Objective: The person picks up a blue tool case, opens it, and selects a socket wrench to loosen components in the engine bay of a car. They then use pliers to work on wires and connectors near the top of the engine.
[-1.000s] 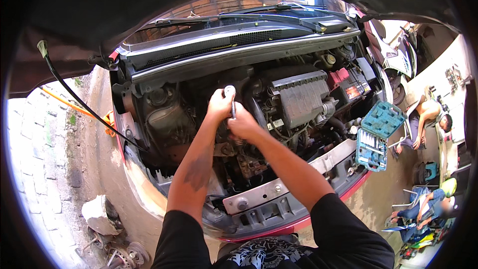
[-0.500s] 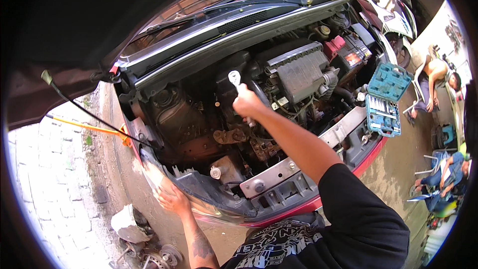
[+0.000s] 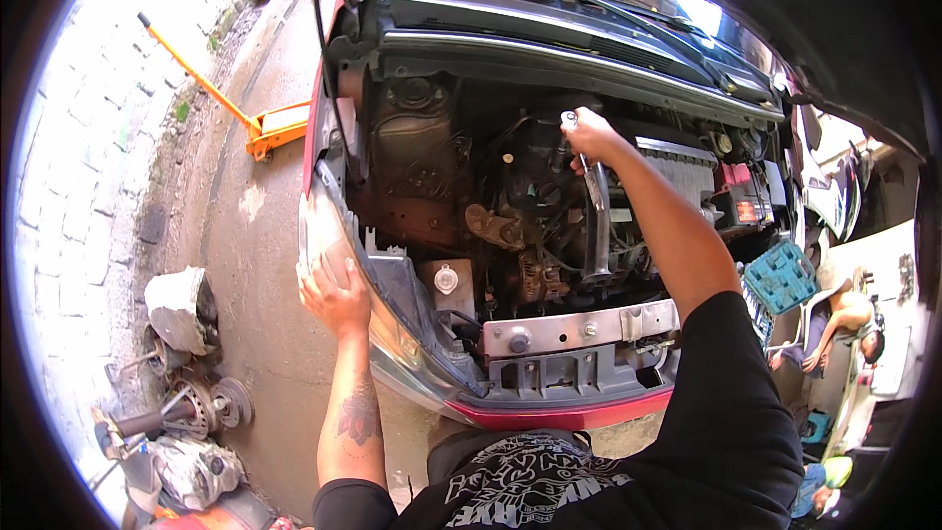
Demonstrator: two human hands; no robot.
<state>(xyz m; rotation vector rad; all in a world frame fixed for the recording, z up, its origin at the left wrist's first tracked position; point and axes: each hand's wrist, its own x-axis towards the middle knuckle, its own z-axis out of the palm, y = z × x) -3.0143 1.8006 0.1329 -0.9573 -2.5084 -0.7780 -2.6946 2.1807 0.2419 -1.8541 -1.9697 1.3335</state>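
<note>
Ratchet (image 3: 569, 121) gripped in the right hand (image 3: 595, 142), well apart from the left hand (image 3: 339, 298) spread on the headlight (image 3: 391, 336)

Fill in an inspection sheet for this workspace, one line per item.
Surface: engine bay of a red car, dusty and packed with parts, hood raised.
Things in use: ratchet, head showing above the engine; what is under it is hard to make out.
Clutter: brake discs and other worn parts on the floor, left.
Hands: right hand grips the ratchet; left hand rests at the headlight.
Cables: too crowded to trace.
Surroundings: orange floor jack left; teal tool case and seated person right.
</note>
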